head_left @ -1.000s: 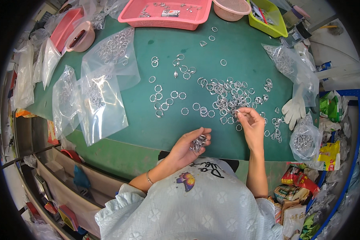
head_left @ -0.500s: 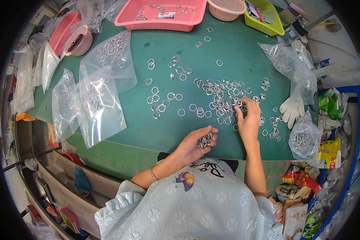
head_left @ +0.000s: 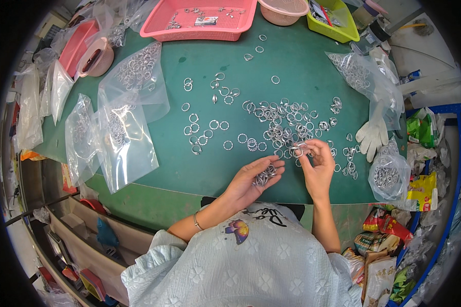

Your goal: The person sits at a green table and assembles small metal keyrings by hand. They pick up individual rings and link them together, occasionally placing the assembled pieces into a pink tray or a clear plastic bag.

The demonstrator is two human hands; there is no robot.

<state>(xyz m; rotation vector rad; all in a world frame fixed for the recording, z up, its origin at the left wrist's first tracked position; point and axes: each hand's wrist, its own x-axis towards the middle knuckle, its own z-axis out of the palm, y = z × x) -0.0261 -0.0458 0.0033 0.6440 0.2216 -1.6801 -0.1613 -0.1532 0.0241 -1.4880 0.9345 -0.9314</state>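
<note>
My left hand (head_left: 251,180) is cupped around a clump of silver rings (head_left: 265,175), just above the near part of the green table. Close by on its right, my right hand (head_left: 317,162) pinches one or more silver rings (head_left: 300,149) between thumb and fingertips; the exact count is hard to make out. Beyond both hands lies a loose pile of silver rings (head_left: 281,123), overlapping one another. Several single rings (head_left: 205,134) are scattered on the tabletop to the left, and smaller groups (head_left: 349,166) lie right of my right hand.
Clear bags of rings lie on the left (head_left: 120,128) and right (head_left: 386,176) of the green table (head_left: 189,169). A white glove (head_left: 372,137) rests by the right edge. Along the back stand a pink basket (head_left: 200,35), a pale pink bowl (head_left: 284,13) and a lime-green basket (head_left: 338,33).
My right hand has drawn back from the pile toward my left hand, with rings at its fingertips. The left hand stays closed around its clump. The whole view has shifted slightly.
</note>
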